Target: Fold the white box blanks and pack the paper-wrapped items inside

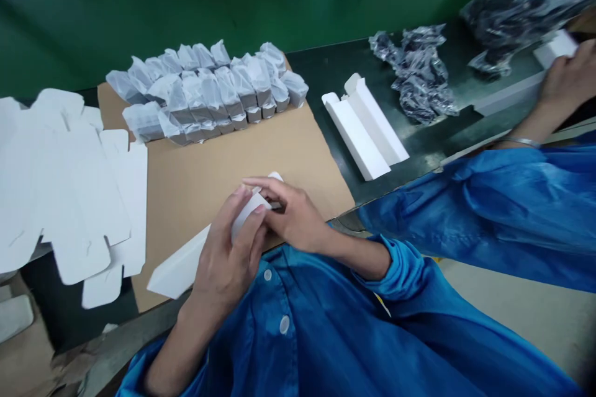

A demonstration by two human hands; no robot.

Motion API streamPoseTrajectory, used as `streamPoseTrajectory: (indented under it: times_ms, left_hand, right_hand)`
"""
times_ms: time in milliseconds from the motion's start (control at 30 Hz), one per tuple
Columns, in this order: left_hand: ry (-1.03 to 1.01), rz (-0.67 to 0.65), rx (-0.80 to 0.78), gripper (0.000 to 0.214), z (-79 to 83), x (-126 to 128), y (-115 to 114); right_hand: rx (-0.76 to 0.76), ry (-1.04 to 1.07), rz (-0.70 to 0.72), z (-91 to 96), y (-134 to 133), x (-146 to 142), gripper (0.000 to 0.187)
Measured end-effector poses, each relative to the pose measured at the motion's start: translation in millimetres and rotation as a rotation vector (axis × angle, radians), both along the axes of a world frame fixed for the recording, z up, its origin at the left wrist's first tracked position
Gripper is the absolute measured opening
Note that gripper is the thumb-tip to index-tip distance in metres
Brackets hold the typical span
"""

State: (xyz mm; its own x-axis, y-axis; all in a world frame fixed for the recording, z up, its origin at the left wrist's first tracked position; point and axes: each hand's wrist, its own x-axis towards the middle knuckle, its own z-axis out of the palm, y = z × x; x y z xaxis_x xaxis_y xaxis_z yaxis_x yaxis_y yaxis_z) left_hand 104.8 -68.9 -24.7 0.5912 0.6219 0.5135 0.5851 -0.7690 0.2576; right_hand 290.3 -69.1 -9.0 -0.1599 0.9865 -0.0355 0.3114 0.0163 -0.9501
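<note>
Close to my body, a long white cardboard box [182, 263] lies slanted over the front of a brown cardboard sheet [186, 173]. My left hand [228, 248] is closed around the box near its right end, thumb and fingers on opposite sides. At that end my right hand [293, 211] has its fingers bent together on the end flaps, one of which sticks out beyond the fingers. The fingers partly hide the flaps. Behind my hands, rows of small grey pieces wrapped in white film [223, 90] stand packed together on the sheet.
Flat white box blanks [69, 180] are stacked at the left. Two formed white boxes [365, 127] lie right of the sheet, near clear-bagged dark parts [419, 71]. A co-worker's hand [568, 74] holds a white box at the far right, beside a large plastic bag [526, 0].
</note>
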Motion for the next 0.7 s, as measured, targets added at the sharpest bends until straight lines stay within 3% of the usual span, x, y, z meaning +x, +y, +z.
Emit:
streamPoseTrajectory:
  times_ms: [133, 200, 267, 333, 400, 533, 600, 700]
  left_hand:
    - [-0.027, 0.221, 0.040, 0.086, 13.3, -24, 2]
    - [0.023, 0.355, -0.036, 0.075, 8.8, -41, 10]
    - [0.103, 0.409, -0.132, 0.065, -2.7, -55, 18]
    - [0.149, 0.407, -0.177, 0.061, -15.6, -64, 21]
    - [0.152, 0.402, -0.181, 0.059, -24.5, -69, 19]
    - [0.145, 0.507, -0.163, 0.047, -26.5, -75, 11]
    - [0.183, 0.554, -0.153, 0.043, -24.1, -79, 13]
    - [0.236, 0.582, -0.159, 0.042, -19.5, -87, 19]
  right_hand:
    - [0.177, -0.290, -0.043, 50.1, 48, 79, 0.047]
    - [0.225, -0.561, 0.052, 69.5, 76, 119, 0.048]
    - [0.220, -0.838, 0.126, 76.9, 97, 138, 0.050]
    - [0.275, -1.083, 0.048, 72.0, 100, 132, 0.049]
    - [0.382, -1.230, -0.062, 57.8, 84, 106, 0.044]
    - [0.428, -1.237, 0.087, 21.9, 26, 71, 0.039]
    - [0.396, -1.203, 0.062, 8.5, 9, 83, 0.048]
    - [0.392, -1.153, 0.005, 0.1, 7, 121, 0.056]
